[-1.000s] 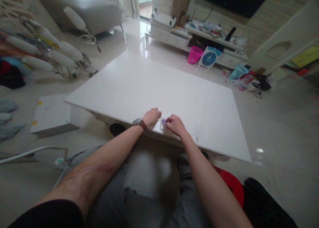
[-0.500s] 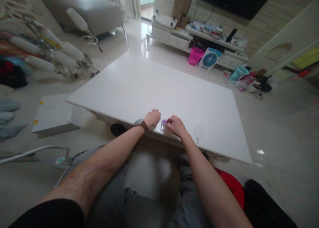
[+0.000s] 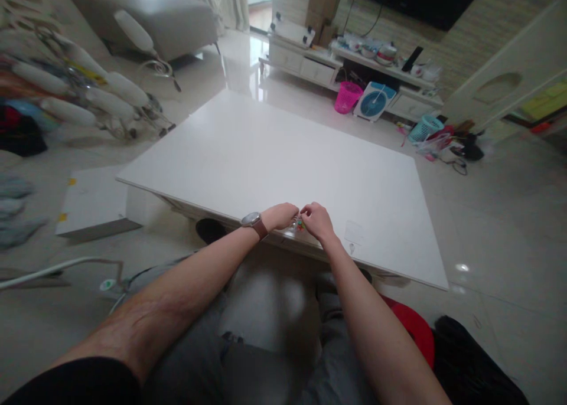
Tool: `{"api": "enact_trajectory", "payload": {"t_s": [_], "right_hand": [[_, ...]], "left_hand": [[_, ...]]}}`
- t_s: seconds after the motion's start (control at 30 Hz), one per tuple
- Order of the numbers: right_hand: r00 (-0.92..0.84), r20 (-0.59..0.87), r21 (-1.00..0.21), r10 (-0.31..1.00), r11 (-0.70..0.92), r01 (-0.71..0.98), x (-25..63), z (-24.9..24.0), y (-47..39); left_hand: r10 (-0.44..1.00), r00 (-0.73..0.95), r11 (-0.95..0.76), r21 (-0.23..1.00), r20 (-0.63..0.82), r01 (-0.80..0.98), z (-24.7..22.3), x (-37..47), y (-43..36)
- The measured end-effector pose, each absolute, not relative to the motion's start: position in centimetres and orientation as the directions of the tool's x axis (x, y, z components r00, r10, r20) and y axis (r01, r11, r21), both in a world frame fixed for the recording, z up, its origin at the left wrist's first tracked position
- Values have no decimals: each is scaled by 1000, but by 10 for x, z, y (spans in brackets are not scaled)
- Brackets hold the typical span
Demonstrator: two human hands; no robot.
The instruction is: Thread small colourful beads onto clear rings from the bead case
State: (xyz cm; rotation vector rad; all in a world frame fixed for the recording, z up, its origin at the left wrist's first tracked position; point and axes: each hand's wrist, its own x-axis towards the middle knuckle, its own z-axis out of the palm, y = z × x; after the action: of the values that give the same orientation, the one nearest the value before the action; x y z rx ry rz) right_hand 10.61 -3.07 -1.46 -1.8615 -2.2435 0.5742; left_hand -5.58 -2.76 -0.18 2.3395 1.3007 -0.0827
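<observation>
Both hands meet at the near edge of the counter [image 3: 274, 157]: left grip [image 3: 280, 216] and right grip [image 3: 316, 221] pinch a small clear packet [image 3: 297, 224] of coloured bits between them (contents unclear). Judged step: opening; needs steady opposing pull.

place: home living room | signs: grey sofa [image 3: 146, 15], wall television [image 3: 420, 0], low white table [image 3: 266, 151]

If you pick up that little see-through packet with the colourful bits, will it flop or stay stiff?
The small clear packet looks thin and crinkly, so it probably flops. It is tiny between the left hand and right hand, so likely very light. On the glossy white table it may slide easily.
</observation>
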Motion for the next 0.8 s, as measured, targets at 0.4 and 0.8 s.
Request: {"api": "enact_trajectory", "payload": {"t_s": [0.4, 0.8], "right_hand": [[-361, -137, -451, 922, 267, 852, 107, -16, -33], [-356, -67, -477, 932, 284, 832, 108, -19, -31]], "left_hand": [[908, 374, -283, 384, -187, 879, 4, -95, -1], [922, 265, -157, 353, -283, 922, -34, -108, -9]]}}
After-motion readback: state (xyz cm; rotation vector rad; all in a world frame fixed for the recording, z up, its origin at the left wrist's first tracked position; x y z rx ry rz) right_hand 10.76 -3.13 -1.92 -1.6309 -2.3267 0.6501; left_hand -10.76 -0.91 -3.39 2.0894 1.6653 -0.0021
